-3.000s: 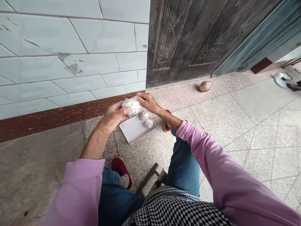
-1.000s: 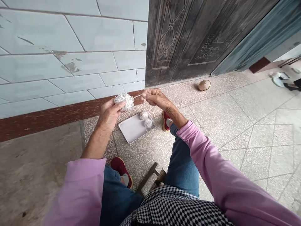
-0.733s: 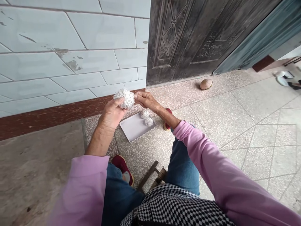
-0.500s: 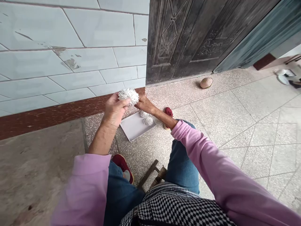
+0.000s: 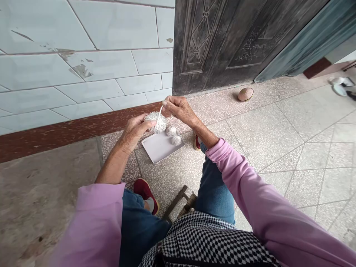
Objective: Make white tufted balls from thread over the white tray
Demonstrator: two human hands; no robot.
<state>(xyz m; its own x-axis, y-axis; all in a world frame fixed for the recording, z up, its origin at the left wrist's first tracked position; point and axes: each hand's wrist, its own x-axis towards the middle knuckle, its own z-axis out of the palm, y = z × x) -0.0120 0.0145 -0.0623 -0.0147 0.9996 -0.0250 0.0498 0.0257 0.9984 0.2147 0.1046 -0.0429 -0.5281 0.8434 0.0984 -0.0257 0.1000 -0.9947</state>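
Observation:
My left hand (image 5: 135, 130) grips a fluffy white pompom (image 5: 155, 121) made of thin strips. My right hand (image 5: 178, 108) is raised just right of it and pinches a white strand (image 5: 159, 112) that runs down into the pompom. Below the hands, a flat white tray (image 5: 157, 148) lies on the floor. Two smaller white balls (image 5: 174, 135) sit at the tray's far right corner.
A tiled wall with a red-brown skirting (image 5: 55, 135) runs on the left, a dark carved door (image 5: 222, 40) stands behind. A round tan object (image 5: 246, 94) lies by the door. My red shoes (image 5: 146, 193) and a wooden stool (image 5: 180, 205) are below me. Someone's shoes (image 5: 340, 83) show far right.
My right hand has risen from beside the pompom and drawn a strand upward. My left hand with the pompom has lowered slightly toward the tray.

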